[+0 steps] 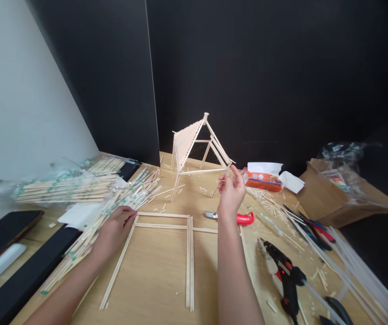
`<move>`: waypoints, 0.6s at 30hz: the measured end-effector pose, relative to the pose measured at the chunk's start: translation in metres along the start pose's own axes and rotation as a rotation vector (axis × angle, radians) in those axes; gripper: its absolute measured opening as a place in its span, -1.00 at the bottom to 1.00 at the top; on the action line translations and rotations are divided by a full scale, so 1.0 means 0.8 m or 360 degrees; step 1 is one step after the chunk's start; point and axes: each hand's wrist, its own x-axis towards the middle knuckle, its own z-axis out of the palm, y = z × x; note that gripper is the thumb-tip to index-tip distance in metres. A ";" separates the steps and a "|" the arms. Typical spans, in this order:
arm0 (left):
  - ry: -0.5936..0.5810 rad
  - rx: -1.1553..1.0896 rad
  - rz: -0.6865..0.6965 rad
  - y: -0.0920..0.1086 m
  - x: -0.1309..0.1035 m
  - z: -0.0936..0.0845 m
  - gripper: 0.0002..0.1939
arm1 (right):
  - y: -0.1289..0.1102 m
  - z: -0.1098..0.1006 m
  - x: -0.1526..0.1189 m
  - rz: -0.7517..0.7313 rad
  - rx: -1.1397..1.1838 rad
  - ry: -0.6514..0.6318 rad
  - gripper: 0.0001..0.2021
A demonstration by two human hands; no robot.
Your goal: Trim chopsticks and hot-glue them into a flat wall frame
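Observation:
A small house model [189,137] of thin wooden sticks stands on legs at the back of the table, one roof slope covered with close-set sticks, the other mostly bare framing. My right hand [231,192] reaches up to its lower right corner, thumb and forefinger closed there. Flat on the table in front lies a frame of wooden sticks [163,226], with doubled uprights in its middle. My left hand [114,230] pinches its upper left corner. Behind my right wrist rests a red-handled utility knife [245,219], partly hidden.
A black glue gun [287,275] with a lit red light lies at right, near pliers [315,232] and clear glue sticks [366,271]. An orange box [264,180] and an open cardboard box [336,207] stand behind. Bagged sticks [68,187] cover the left; stick scraps are scattered about.

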 end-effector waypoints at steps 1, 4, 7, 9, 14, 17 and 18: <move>-0.0005 0.0002 -0.0007 0.000 0.000 0.000 -0.68 | 0.000 0.000 0.000 0.0002 -0.0004 0.0005 -0.56; -0.0015 0.0004 -0.0019 0.000 -0.001 0.001 -0.70 | 0.000 0.000 0.000 0.0011 -0.0007 0.0007 -0.58; -0.0013 0.0001 -0.0025 0.000 -0.001 0.001 -0.69 | 0.001 0.001 0.000 0.0000 -0.0012 -0.0006 -0.62; -0.0008 -0.0002 -0.0029 0.001 -0.001 0.001 -0.69 | 0.001 0.001 0.001 -0.0021 -0.0027 -0.0005 -0.67; 0.0004 -0.0005 -0.0043 0.004 0.000 -0.001 -0.66 | 0.001 0.001 0.001 -0.0085 -0.0053 0.0030 -0.86; -0.0001 -0.0012 -0.0041 0.005 0.001 -0.002 -0.65 | -0.003 0.004 -0.002 -0.0166 -0.0067 0.0071 -0.89; -0.0002 -0.0014 -0.0042 0.006 0.001 -0.002 -0.66 | -0.006 0.005 -0.004 -0.0198 -0.0071 0.0087 -0.89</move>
